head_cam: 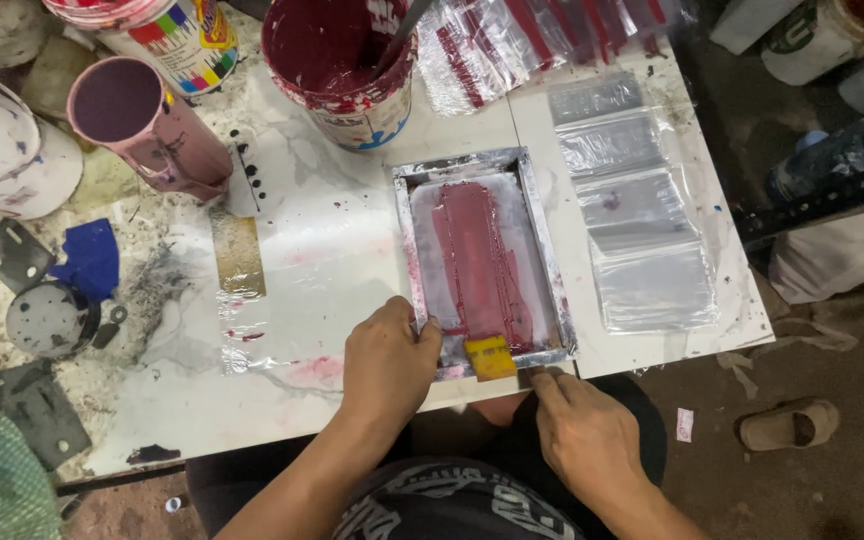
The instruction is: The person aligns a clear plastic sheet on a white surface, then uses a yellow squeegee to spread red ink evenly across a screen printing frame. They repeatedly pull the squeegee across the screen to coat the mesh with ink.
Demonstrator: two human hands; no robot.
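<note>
A small rectangular metal-framed printing screen (482, 262), streaked down its middle with dark red ink, lies flat on the white ink-stained tabletop (332, 250), near its near edge. The left hand (387, 365) presses on the frame's near left corner, fingers curled together over the rail. The right hand (582, 432) sits at the near right corner, fingertips pinched at the frame's edge; whether they grip anything I cannot tell. A small yellow squeegee (490, 357) rests on the near rail between the hands. Clear plastic pouches (637, 225) lie in a row just right of the screen. A bucket of dark red ink (340, 65) stands at the far side.
</note>
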